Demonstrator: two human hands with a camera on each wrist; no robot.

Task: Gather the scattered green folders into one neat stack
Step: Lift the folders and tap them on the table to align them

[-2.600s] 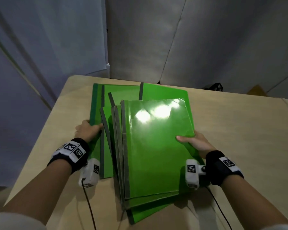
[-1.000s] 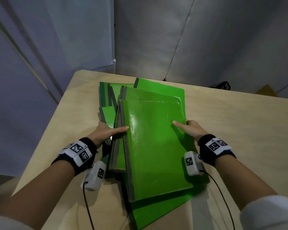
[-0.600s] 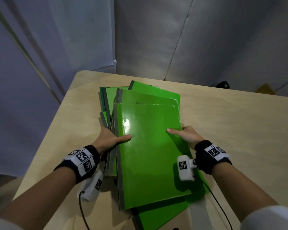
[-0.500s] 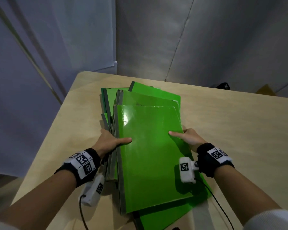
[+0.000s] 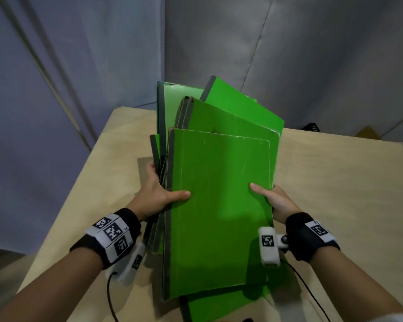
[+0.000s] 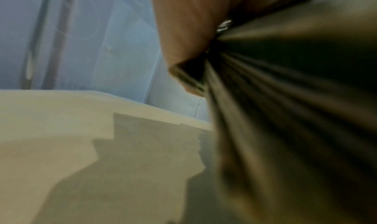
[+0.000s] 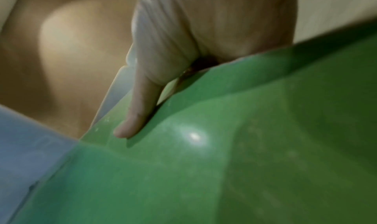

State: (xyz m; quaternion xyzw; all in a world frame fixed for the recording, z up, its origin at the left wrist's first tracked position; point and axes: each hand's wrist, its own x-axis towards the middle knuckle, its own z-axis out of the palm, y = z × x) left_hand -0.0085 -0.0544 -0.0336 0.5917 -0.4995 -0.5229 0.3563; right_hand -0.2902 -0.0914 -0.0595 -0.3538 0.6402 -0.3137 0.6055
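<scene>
Head view is showing both hands gripping a bundle of green folders, tipped up with its far end raised off the pale wooden surface and its near end down by the front edge. Left hand is clamping the spine side, thumb lying across the front cover and fingers wrapping round the dark grey spines behind. Right hand is clasping the opposite long edge, thumb pressing on the cover, the other fingers hidden behind the bundle. Both forearms are reaching forward, wrists wearing black bands with printed markers. Folders are fanning out unevenly at the top, corners and spines stepping apart, and one is sticking out below the bundle's near edge. Right wrist view is showing the thumb lying flat on glossy green cover. Bare surface is stretching wide to the right and narrower to the left, with grey panels standing behind the far edge.
</scene>
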